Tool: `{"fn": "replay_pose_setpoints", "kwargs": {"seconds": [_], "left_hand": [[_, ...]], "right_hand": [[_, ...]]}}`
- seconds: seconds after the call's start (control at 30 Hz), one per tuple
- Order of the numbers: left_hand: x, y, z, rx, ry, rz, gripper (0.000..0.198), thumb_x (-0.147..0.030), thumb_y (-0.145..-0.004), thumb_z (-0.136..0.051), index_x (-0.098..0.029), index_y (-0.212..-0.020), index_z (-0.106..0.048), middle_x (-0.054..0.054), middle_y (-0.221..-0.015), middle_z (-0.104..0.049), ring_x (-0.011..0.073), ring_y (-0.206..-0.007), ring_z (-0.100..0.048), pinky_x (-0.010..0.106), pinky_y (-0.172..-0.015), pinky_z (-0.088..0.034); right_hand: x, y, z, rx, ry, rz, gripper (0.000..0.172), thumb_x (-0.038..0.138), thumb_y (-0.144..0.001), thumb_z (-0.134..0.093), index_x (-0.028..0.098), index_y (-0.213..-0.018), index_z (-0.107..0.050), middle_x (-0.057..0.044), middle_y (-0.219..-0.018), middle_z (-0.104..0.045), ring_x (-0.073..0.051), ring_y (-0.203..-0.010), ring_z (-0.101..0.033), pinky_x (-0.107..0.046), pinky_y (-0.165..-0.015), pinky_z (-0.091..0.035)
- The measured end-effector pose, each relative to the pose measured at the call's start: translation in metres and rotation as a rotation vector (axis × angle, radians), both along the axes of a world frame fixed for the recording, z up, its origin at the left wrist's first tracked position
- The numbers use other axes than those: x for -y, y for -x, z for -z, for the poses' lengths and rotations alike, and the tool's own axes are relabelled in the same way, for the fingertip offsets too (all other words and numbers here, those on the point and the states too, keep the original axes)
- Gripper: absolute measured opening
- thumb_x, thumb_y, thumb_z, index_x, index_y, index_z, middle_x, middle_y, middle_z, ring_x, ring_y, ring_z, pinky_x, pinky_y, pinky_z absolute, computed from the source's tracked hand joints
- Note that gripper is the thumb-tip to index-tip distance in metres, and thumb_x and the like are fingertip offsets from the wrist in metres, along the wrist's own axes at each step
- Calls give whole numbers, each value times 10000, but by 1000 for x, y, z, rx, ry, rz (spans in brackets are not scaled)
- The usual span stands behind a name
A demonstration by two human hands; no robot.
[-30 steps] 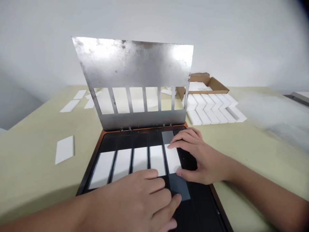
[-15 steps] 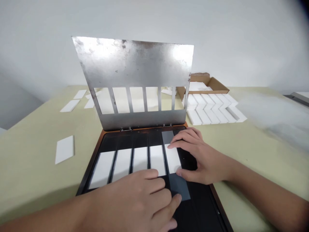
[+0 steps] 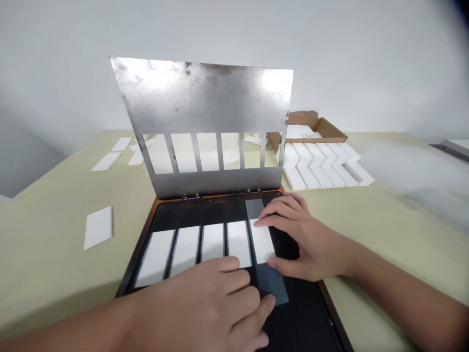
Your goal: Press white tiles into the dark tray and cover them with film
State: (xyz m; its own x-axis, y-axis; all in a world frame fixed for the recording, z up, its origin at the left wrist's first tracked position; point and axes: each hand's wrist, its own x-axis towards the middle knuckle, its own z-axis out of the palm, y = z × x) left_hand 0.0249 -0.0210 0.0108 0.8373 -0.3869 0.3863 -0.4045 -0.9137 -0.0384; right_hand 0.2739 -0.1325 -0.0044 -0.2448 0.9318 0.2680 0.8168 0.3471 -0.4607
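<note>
A black tray (image 3: pixel 296 318) in a brown frame lies in front of me, holding several long white tiles side by side in its slots. My right hand (image 3: pixel 308 239) spans the rightmost white tile (image 3: pixel 262 240), with fingertips at its far end and thumb at its near end. My left hand (image 3: pixel 208 305) lies over the near ends of the neighbouring tiles, with fingertips on the tray beside a grey-blue rectangular patch (image 3: pixel 271 283). A slotted steel plate (image 3: pixel 201 98) stands hinged up at the tray's far edge.
Behind the plate, at right, white tiles lie in a herringbone pattern (image 3: pixel 318 166) near an open cardboard box (image 3: pixel 311 126). Loose white tiles (image 3: pixel 98 227) lie on the pale yellow-green table (image 3: pixel 47 274) to the left.
</note>
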Motion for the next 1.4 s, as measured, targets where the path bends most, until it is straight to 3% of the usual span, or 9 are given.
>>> {"fn": "replay_pose_setpoints", "kwargs": {"seconds": [0.17, 0.33, 0.4, 0.53, 0.6, 0.7, 0.8, 1.0, 1.4], "left_hand": [[0, 1, 2, 24, -30, -36, 319, -360, -1029, -704, -116, -1224, -770, 6, -791, -702, 156, -671, -635, 339, -770, -572], [-1, 0, 1, 91, -18, -126, 321, -298, -1009, -708, -79, -1240, -748, 17, -793, -684, 188, -691, -635, 375, -677, -537], [-2, -1, 1, 128, -12, -175, 323, -238, -1005, -693, -57, -1270, -728, 31, -823, -699, 195, -709, -640, 386, -675, -531], [-3, -1, -2, 160, -2, -277, 369, -179, -991, -665, -63, -1340, -697, 34, -802, -684, 195, -676, -609, 381, -653, -519], [-2, 0, -5, 189, 15, -260, 364, -161, -974, -664, -100, -1330, -708, 31, -792, -690, 196, -666, -605, 379, -667, -525], [0, 2, -7, 177, 26, -119, 268, -186, -981, -684, -154, -1237, -757, 31, -883, -764, 198, -758, -666, 386, -767, -553], [4, 3, -5, 96, -21, -36, 211, -302, -1038, -681, -163, -1152, -792, 40, -1142, -809, 190, -910, -701, 376, -879, -551], [6, -1, 1, 43, 6, -175, 308, -374, -1093, -596, -179, -1255, -770, 44, -1276, -790, 233, -1085, -682, 412, -1004, -469], [2, -1, 6, 35, 72, -250, 323, -311, -1087, -604, -92, -1271, -753, 77, -1300, -776, 296, -1096, -649, 502, -1016, -403]], "right_hand": [[2, -2, -4, 34, -13, -25, 515, 488, -933, -745, 247, -1375, -636, -87, -1330, -657, -321, -1325, -505, -546, -1203, -248], [2, -2, -5, 57, -62, -68, 862, 747, -779, -819, 201, -1409, -599, -120, -1326, -662, -346, -1324, -514, -560, -1247, -194], [1, -1, -4, 77, -67, -59, 926, 786, -741, -825, 188, -1407, -586, -127, -1317, -666, -344, -1313, -524, -557, -1251, -190], [1, 3, -2, 86, -36, -12, 641, 615, -899, -771, 226, -1378, -598, -97, -1320, -660, -311, -1314, -519, -546, -1215, -228], [1, 3, -2, 79, -17, 3, 519, 503, -933, -751, 241, -1358, -608, -81, -1315, -660, -302, -1313, -518, -548, -1208, -228], [1, 4, -3, 60, 4, 16, 481, 435, -928, -753, 246, -1347, -611, -74, -1323, -662, -296, -1305, -523, -547, -1204, -232], [1, 4, -4, 48, 10, 27, 432, 393, -952, -726, 247, -1342, -614, -71, -1327, -665, -289, -1301, -525, -538, -1195, -247], [1, 4, -3, 35, 15, 36, 373, 336, -991, -677, 247, -1348, -620, -73, -1332, -668, -285, -1295, -525, -539, -1195, -250], [1, 5, -4, 15, 29, 41, 331, 250, -1023, -619, 248, -1354, -625, -76, -1323, -668, -271, -1267, -530, -540, -1183, -262]]}}
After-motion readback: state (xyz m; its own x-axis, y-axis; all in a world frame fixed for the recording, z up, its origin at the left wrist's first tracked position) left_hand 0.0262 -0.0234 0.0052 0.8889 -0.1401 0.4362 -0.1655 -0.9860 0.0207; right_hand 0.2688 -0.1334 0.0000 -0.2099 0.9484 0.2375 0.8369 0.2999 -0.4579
